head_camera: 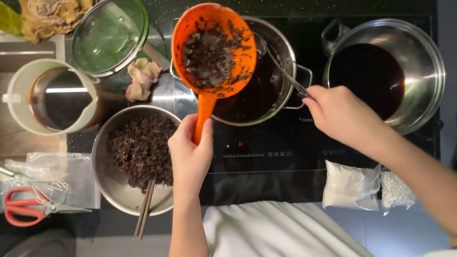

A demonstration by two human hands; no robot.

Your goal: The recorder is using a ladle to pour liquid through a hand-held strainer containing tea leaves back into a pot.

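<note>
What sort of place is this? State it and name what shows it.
Most likely a kitchen counter, home or small shop. A black induction cooktop carries two steel pots of dark liquid. The left hand holds an orange strainer of dark leaves over one pot; the right hand holds a ladle.

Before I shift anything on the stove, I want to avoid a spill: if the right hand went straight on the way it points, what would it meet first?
The right hand points up-left along the ladle, so it would likely first meet the steel pot rim; depth is unclear.
</note>
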